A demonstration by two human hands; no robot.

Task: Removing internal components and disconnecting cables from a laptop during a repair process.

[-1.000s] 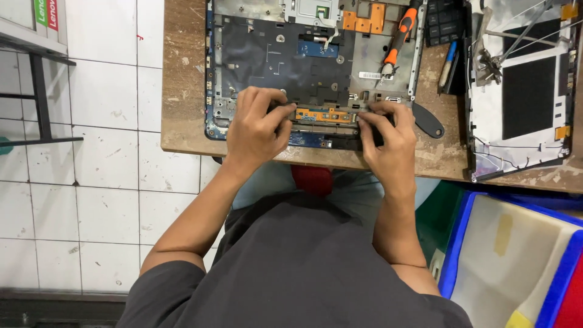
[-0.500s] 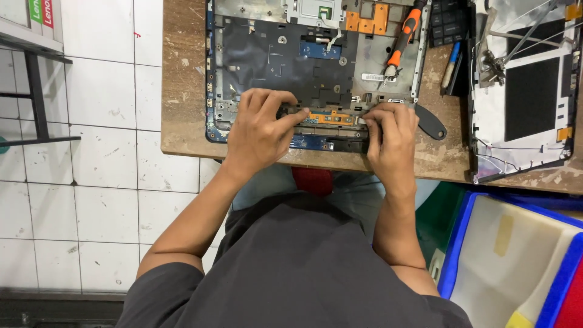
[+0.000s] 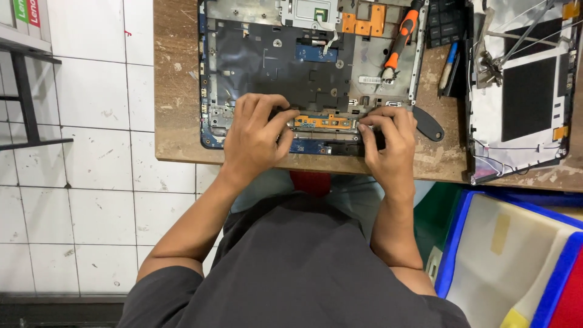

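Note:
An opened laptop base [image 3: 273, 54] lies on a worn wooden table [image 3: 176, 91], its dark inner shell and small boards exposed. Along its near edge runs a narrow black strip with an orange flex piece [image 3: 323, 121]. My left hand [image 3: 258, 133] curls over the left end of that strip, fingertips pressed on it. My right hand [image 3: 388, 143] pinches the strip's right end between thumb and fingers. An orange-and-black screwdriver [image 3: 398, 39] rests on the base, beyond my right hand.
A black pick-shaped tool [image 3: 428, 123] lies just right of my right hand. A second laptop shell [image 3: 522, 91] with loose wires sits at the table's right. A blue-rimmed bin [image 3: 516, 255] stands below. White tiled floor [image 3: 79, 182] and a black stand leg [image 3: 24, 97] are at left.
Both hands stay on the strip at the base's near edge; their fingers shift only slightly. The view has drifted a little.

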